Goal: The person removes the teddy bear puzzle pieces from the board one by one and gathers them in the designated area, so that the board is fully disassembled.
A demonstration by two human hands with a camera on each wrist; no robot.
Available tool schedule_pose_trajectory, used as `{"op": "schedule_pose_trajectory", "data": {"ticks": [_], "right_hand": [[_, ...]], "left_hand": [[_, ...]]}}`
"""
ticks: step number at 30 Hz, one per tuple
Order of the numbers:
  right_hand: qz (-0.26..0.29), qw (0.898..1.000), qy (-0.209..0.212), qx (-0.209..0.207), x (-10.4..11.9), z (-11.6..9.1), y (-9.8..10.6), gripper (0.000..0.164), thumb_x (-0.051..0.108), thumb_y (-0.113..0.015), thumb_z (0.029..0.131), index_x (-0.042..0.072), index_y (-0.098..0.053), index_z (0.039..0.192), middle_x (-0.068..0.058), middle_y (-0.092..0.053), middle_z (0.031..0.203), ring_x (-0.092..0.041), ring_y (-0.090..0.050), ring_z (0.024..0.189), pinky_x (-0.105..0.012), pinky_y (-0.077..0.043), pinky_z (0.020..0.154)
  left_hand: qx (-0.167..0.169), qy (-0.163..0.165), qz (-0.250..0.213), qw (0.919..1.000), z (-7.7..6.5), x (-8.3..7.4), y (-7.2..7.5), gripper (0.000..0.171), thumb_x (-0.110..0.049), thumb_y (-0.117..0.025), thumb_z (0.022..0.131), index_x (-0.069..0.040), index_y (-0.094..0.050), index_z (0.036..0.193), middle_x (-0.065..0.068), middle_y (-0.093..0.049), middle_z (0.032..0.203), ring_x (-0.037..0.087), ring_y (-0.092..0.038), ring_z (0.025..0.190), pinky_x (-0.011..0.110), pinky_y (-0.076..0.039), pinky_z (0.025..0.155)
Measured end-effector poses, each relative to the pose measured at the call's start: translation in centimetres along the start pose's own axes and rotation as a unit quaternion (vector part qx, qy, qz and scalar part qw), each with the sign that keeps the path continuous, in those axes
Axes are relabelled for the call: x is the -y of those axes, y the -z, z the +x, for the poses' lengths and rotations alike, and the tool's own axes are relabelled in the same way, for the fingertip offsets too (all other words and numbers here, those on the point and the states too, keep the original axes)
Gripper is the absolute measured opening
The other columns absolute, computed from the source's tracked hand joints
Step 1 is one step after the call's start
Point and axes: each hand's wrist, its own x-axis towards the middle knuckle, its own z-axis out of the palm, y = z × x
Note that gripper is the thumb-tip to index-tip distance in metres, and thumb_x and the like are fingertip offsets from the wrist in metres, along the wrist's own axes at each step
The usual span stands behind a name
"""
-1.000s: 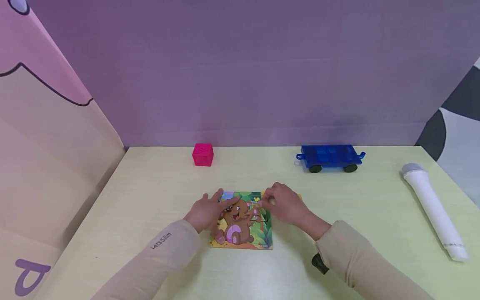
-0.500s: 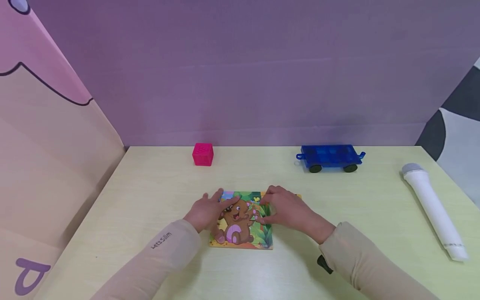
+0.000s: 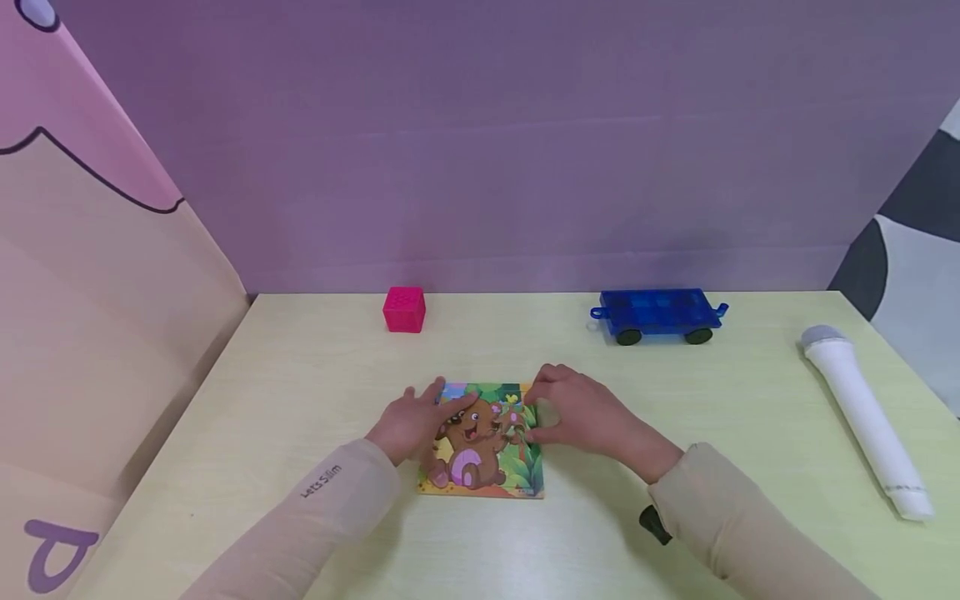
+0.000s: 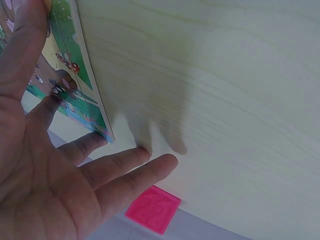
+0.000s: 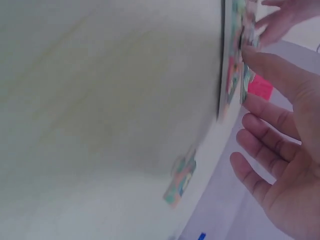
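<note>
Bear jigsaw (image 3: 483,454): flat on the worktop (image 3: 300,400) in front of you, under both hands; judging by its thin, rigid look, it should be light and stiff, apt to slide if pushed sideways.
Held piece (image 5: 244,82): at the jigsaw's right side, seemingly tilted; likely light and smooth, its tabs the weak spots, so take it by 2 opposite edges.
Left hand (image 3: 412,421): your fingers (image 4: 135,181) are spread, lying over the jigsaw's left part and past its edge, thumb across the bear's face; a good place to steady it.
Right hand (image 3: 581,412): your thumb and index finger (image 5: 272,111) pinch the held piece; the other 3 fingers touch nothing.
Loose piece (image 5: 180,182): on the worktop, apart from the jigsaw, blurred.
Change: against 0.5 s ago, your right hand sits slightly farther right; the loose piece's corner, then peeking past it, is hidden in the head view. Your left hand looks unmoved.
</note>
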Motion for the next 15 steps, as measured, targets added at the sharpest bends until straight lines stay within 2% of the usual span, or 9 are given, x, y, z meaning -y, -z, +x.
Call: {"op": "schedule_pose_trajectory", "data": {"ticks": [6,15], "right_hand": [[0.011,1.000,0.005,-0.006,-0.8,-0.9,1.2,0.034,0.029,-0.087,0.082,0.010,-0.075,0.108,-0.002,-0.062,0.106,-0.024,-0.060,0.101,-0.044,-0.056,0.089],[0.018,1.000,-0.013,-0.012,-2.8,-2.8,2.7,0.034,0.028,-0.085,0.084,0.010,-0.075,0.110,-0.006,-0.063,0.110,-0.029,-0.062,0.102,-0.049,-0.056,0.090]], "left_hand": [[0.004,0.004,-0.010,0.9999,-0.2,0.1,0.1,0.106,-0.016,-0.095,0.067,-0.027,-0.041,0.157,0.017,-0.024,0.165,0.053,-0.027,0.145,0.055,-0.043,0.108],[0.000,0.000,-0.007,1.0000,-0.2,0.3,0.1,0.106,-0.017,-0.096,0.067,-0.027,-0.042,0.157,0.018,-0.025,0.165,0.053,-0.028,0.144,0.055,-0.045,0.107]]}}
